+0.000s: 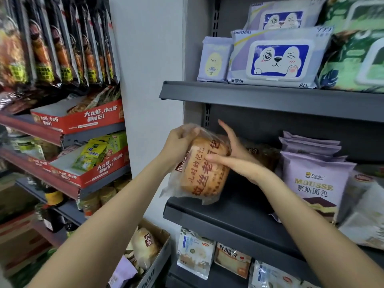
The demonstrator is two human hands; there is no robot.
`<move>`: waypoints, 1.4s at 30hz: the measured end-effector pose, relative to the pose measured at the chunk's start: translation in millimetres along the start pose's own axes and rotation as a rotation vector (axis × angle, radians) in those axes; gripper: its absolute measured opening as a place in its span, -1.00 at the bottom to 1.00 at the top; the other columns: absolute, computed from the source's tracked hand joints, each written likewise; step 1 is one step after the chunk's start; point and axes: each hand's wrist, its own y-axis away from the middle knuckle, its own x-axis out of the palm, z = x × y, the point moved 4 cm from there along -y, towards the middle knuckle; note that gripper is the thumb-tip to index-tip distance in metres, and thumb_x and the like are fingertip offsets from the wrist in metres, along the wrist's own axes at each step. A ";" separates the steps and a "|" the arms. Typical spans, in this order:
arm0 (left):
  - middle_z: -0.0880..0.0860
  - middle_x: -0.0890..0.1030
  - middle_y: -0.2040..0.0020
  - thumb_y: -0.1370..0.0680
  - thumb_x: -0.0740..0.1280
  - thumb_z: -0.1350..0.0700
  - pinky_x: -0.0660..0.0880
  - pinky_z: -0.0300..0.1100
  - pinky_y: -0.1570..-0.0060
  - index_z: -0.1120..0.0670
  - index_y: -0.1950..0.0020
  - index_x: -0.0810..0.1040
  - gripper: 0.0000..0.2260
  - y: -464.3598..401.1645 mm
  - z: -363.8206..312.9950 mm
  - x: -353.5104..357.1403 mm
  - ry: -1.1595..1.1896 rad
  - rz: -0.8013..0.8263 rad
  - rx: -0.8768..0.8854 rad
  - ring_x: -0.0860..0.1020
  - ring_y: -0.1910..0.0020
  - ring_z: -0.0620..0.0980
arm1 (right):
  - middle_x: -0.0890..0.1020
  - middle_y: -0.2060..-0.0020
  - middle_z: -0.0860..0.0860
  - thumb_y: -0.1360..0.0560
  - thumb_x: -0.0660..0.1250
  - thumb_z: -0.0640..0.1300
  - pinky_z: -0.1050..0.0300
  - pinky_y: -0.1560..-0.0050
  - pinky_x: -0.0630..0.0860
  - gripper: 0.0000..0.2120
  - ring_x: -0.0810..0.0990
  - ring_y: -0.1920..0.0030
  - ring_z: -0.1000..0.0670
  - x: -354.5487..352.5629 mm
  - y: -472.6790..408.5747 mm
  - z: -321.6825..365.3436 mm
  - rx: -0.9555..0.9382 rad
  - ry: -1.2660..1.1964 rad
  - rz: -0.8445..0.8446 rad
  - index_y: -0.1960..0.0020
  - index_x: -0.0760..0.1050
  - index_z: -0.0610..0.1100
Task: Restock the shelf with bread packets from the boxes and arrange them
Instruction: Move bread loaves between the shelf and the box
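Note:
A round brown bread packet [204, 173] with red Chinese lettering stands at the left end of the dark grey middle shelf [228, 221]. My left hand [178, 142] grips the clear wrapper at its top left. Straight fingers of my right hand [232, 154] press flat against the packet's right side and front. Another brown bread packet [264, 154] stands behind it on the shelf. An open cardboard box [158, 252] on the floor below holds more bread packets [145, 244].
Purple mousse bread packets [311, 183] stand to the right on the same shelf. Wet wipe packs [278, 61] fill the shelf above. Toast packets [232, 258] sit on the shelf below. At left, another rack [68, 140] carries red seasoning boxes and hanging snack bags.

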 end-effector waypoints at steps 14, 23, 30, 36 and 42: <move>0.08 0.52 -0.25 -0.37 0.53 0.20 0.60 0.15 0.06 0.05 -0.36 0.19 -0.30 -2.5 51.3 64.9 0.279 0.193 -0.452 0.58 -0.13 0.12 | 0.35 -0.31 -0.31 -0.45 0.40 -0.01 -0.04 -0.34 0.27 -0.41 0.32 -0.34 -0.29 -41.1 13.5 -22.4 0.123 0.594 -0.822 -0.31 0.28 -0.31; 0.11 0.55 -0.14 -0.36 0.50 0.24 0.52 0.05 -0.17 0.09 -0.25 0.28 -0.43 -7.3 77.7 102.7 -0.094 0.211 -0.244 0.54 -0.14 0.08 | 0.11 -0.44 -0.13 -0.56 0.23 -0.13 -0.05 -0.35 0.27 -0.39 0.15 -0.42 -0.17 -29.1 6.1 -49.3 0.260 1.136 -0.228 -0.51 0.02 -0.03; 0.12 0.49 -0.24 -0.41 0.40 0.35 0.50 -0.01 -0.21 0.03 -0.47 0.09 -0.25 -0.6 95.4 113.9 -0.138 0.441 -0.301 0.51 -0.21 0.09 | 0.18 -0.41 -0.18 -0.59 0.11 -0.20 -0.07 -0.35 0.25 -0.51 0.22 -0.40 -0.22 -33.9 13.0 -69.1 0.378 1.214 -0.255 -0.49 0.07 -0.10; 0.15 0.55 -0.23 -0.47 0.30 0.33 0.44 -0.23 -0.12 0.17 -0.33 0.40 -0.58 4.5 78.6 44.0 -0.426 0.192 -0.182 0.53 -0.19 0.08 | 0.19 -0.39 -0.17 -0.47 0.30 -0.20 -0.02 -0.31 0.29 -0.39 0.21 -0.36 -0.19 2.1 10.4 -38.3 0.133 1.060 -0.382 -0.46 0.14 -0.15; 0.08 0.61 -0.11 -0.52 0.25 0.20 0.52 -0.09 -0.04 0.12 -0.17 0.52 -0.77 59.6 80.7 -73.1 -0.765 -0.034 -0.195 0.57 -0.04 0.06 | 0.45 -0.22 -0.09 -0.55 0.19 -0.20 0.10 -0.18 0.45 -0.68 0.49 -0.16 -0.04 113.3 -1.6 -2.8 -0.072 0.559 -0.104 -0.30 0.41 -0.12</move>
